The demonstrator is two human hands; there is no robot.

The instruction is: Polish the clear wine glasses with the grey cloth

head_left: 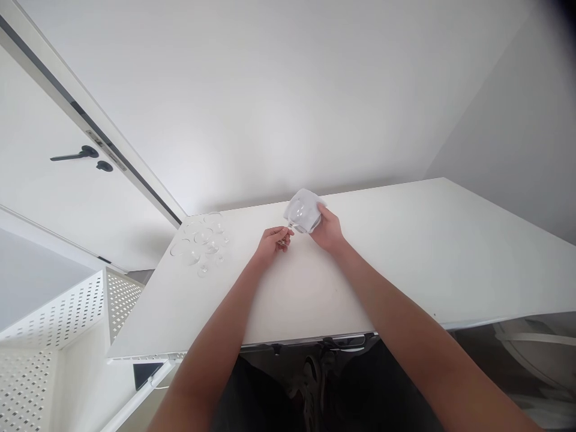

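Note:
A clear wine glass [297,211] lies tilted over the white table [427,252], near the table's far edge. My left hand [272,242] is closed around its stem and foot. My right hand [328,230] is closed on a white cloth [309,199] that wraps the far side of the glass bowl. Both forearms reach in from the near edge.
Several clear wine glasses [201,242] lie grouped at the table's far left corner. A white door with a black handle [75,155] stands at the left. A white perforated metal unit [54,318] sits low on the left, beside the table.

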